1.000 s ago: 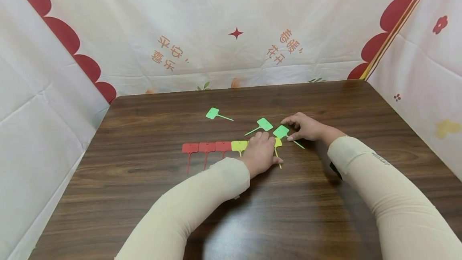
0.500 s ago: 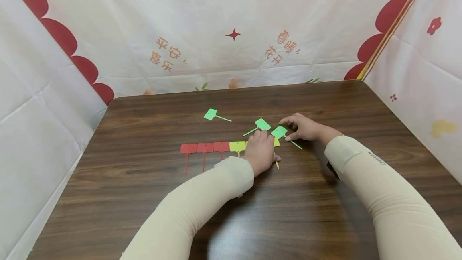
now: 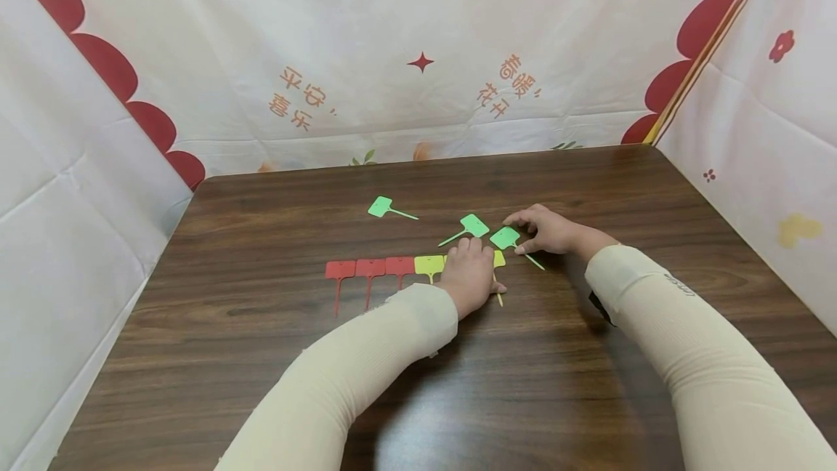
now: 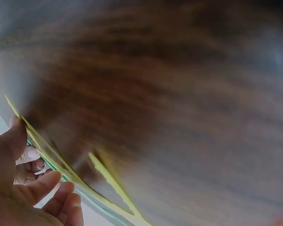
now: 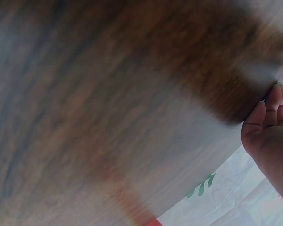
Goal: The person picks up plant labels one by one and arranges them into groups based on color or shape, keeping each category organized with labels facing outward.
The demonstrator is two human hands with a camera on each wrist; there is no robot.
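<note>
Flat T-shaped plant labels lie on the table. My left hand (image 3: pixel 468 275) rests over the yellow labels (image 3: pixel 429 265), covering the middle of them, its thumb beside the rightmost yellow stem (image 3: pixel 500 289). In the left wrist view, the thumb of the left hand (image 4: pixel 33 197) touches a yellow label (image 4: pixel 111 181). My right hand (image 3: pixel 546 230) holds a green label (image 3: pixel 505 238) at its right side, thumb at the stem and forefinger at the far corner. The right wrist view shows the right hand (image 5: pixel 271 134) with bent fingers at the tabletop; the held label is hidden there.
Red labels (image 3: pixel 370 267) continue the row to the left, edges together. One green label (image 3: pixel 474 225) lies just behind the left hand, and another green label (image 3: pixel 381 206) farther back left. Printed cloth (image 3: pixel 366 57) hangs behind the brown table (image 3: pixel 261 224).
The camera view has shifted slightly. The left hand has barely moved over the yellow labels, and the right hand stays at the same green label.
</note>
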